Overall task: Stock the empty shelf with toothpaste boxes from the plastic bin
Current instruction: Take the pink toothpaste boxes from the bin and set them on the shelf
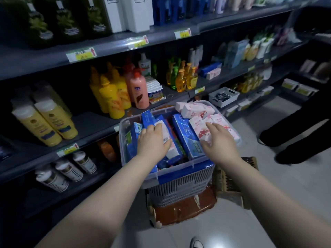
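Barely begun, we judge: the plastic bin (123,140) at centre frame brims with toothpaste boxes (186,136) (blue, pink); our right hand (221,142) hovers spread, empty; our left hand (154,142) rests on one, grip unclear

Single view, head-mounted, wide-angle. Camera faces forward and down, straight lines bowed toward frame edges. Both forearms enter at 6 o'clock; left hand (154,140) and right hand (219,142) sit near frame centre, at close range. Plastic bin (122,145) directly below lens axis, close. Shelving (44,63) fills 8 to 1 o'clock, receding toward 2. Floor (286,185) occupies 3 to 6 o'clock.
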Demonstrator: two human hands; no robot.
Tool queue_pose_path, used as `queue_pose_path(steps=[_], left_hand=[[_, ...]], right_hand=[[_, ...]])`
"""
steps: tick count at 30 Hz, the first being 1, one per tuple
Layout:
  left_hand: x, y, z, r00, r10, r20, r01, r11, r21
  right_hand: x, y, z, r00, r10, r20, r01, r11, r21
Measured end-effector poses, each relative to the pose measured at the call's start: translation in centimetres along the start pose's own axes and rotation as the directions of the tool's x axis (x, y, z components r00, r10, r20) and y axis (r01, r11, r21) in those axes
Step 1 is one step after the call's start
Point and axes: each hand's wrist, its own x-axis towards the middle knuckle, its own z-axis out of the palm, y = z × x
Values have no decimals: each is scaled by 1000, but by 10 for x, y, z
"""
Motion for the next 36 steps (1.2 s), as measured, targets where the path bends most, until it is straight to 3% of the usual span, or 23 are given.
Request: queue_pose_path(steps=[4, 10, 18, 22, 26, 32, 36], left_hand=[[23, 16, 10, 988, -144, 57, 139, 988, 70], [31, 33, 23, 981, -186, 52, 179, 976, 127], [31, 37, 23, 973, -228, 37, 229, 973, -24], [39, 33, 20, 936, -346, 58, 330, 925, 190], [36, 38, 23, 955, -293, 57, 272, 933, 237], [29, 49, 30, 969, -244, 43, 239, 965, 105], [28, 46, 13, 932, -359, 50, 357, 886, -296]], right_hand=[[34, 11, 6, 998, -10, 63, 16, 994, -107], [59, 11, 19, 984, -57, 170, 88, 979, -183], [65, 11, 12, 982, -92, 164, 87, 995, 40], [70, 18, 7, 987, -79, 138, 61, 990, 128], [73, 18, 2, 989, -80, 123, 52, 976, 213], [75, 18, -5, 988, -117, 96, 82, 948, 307], [78, 12, -6, 982, -159, 104, 107, 914, 392]])
